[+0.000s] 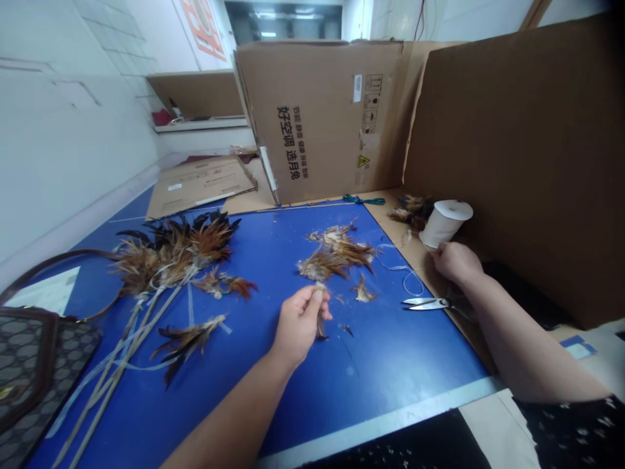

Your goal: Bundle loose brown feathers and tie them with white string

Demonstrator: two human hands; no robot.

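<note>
My left hand [299,322] is closed in a pinch over the middle of the blue table [390,365]. It grips a small bunch of brown feathers [321,326], whose tips hang below the fingers. My right hand [458,262] is at the near side of a white spool [445,223], its fingers curled in; whatever they hold is hidden. Loose brown feathers [336,254] lie beyond my left hand, with a small tuft [362,290] beside them. Scissors [430,303] lie with blades parted below my right hand. A thin clear ribbon [413,279] loops on the table near them.
On the left, feather bundles [176,251] top several thin sticks [114,384], with a feather bunch [190,342] nearby. A patterned handbag [39,371] sits at the left edge. Cardboard walls [332,124] stand behind and to the right. Dark feathers [410,212] lie beside the spool.
</note>
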